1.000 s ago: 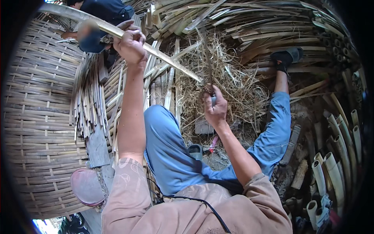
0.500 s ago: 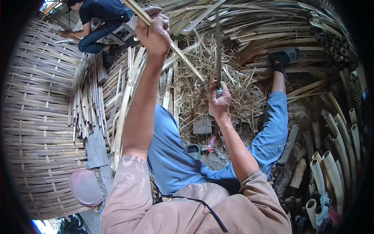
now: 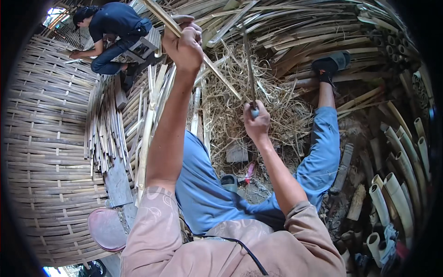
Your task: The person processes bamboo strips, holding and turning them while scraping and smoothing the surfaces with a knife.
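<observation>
My left hand (image 3: 185, 46) is raised at the upper middle, closed around a long bamboo strip (image 3: 220, 77) that slants down to the right. In my right hand (image 3: 256, 122) is the handle of a long, narrow-bladed knife (image 3: 249, 60), its dark blade pointing away from me. The strip's lower end meets the knife near the base of the blade, just above my right fist. Whether the edge bites into the strip cannot be made out. A heap of thin bamboo shavings (image 3: 281, 108) lies beneath both hands, between my legs.
A woven bamboo panel (image 3: 50, 152) spans the left side, with a bundle of thin strips (image 3: 107, 124) beside it. Another person (image 3: 117, 34) crouches at the upper left. Cut bamboo tubes (image 3: 399, 203) stand at the right; split bamboo lengths (image 3: 318, 32) lie across the far side.
My right hand has shifted slightly left, and the knife blade now leans left, against the strip's end. My left hand still grips the strip. The view has shifted a little.
</observation>
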Tool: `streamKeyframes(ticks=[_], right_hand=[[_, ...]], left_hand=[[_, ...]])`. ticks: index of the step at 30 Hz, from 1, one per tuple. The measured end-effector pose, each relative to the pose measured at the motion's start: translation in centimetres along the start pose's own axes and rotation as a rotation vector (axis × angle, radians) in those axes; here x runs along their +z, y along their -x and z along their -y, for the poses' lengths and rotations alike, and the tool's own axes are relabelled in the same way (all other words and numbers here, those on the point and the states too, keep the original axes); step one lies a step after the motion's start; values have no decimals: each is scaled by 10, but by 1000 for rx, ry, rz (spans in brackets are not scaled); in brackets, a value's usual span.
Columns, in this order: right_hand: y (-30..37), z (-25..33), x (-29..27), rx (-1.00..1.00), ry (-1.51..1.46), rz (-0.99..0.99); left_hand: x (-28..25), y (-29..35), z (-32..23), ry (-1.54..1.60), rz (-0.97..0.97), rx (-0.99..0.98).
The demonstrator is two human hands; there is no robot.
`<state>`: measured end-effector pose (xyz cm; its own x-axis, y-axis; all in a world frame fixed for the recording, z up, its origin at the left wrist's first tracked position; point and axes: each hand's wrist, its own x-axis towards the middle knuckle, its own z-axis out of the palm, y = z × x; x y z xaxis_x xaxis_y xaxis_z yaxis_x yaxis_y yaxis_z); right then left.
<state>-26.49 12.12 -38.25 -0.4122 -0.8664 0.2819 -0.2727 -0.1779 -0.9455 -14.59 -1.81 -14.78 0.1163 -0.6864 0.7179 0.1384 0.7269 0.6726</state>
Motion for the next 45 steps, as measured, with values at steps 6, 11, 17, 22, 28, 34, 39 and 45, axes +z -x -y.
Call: streamKeyframes(ticks=[6,11,17,22,28,34,39,45], right_hand=[[58,-147,-6,515,460,399],[65,-125,-19,475,449,421],[69,-101,-29,443,229,319],[33,-15,-12,340,327,277],[45,53,1,224,-8,393],[66,4,2,464,269,599],[43,101,15,156,108,567],[70,0,12,316,282,494]], left_hand=[[18,18,14,75,45,31],[-12,11,5,-36,-40,6],[-66,-29,-38,-8,-54,-23],[-103,-2,-12,65,-102,-116],[-112,18,-37,164,77,-110],[-126,24,-30,166,29,-156],[-121,13,-28,206,109,-145],[-113,19,-25,174,180,-121]])
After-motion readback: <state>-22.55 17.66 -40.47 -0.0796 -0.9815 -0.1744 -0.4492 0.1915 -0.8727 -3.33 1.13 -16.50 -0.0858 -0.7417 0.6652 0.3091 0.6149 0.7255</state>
